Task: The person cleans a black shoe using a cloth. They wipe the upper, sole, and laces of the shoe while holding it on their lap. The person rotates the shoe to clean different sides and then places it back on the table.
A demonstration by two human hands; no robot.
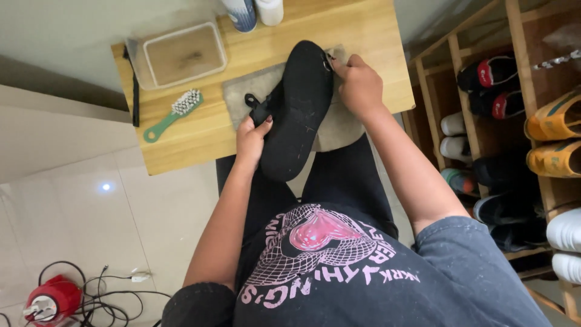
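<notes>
We are gripping a black shoe [298,109] sole-up, its long axis running from our lap toward the far table edge. Our left hand [251,138] is clasping its near side, our right hand [358,85] pinching the far tip. It is lying over a grey cloth [251,88] on the wooden table [193,136]; a green brush [174,113] and a plastic tray [181,54] are sitting well left, with bare wood between.

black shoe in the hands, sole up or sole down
Sole up: the black shoe's flat scuffed sole faces the camera, left hand and right hand gripping it.

Green brush [172,115], clear tray [181,54], shoe rack [514,121].
</notes>
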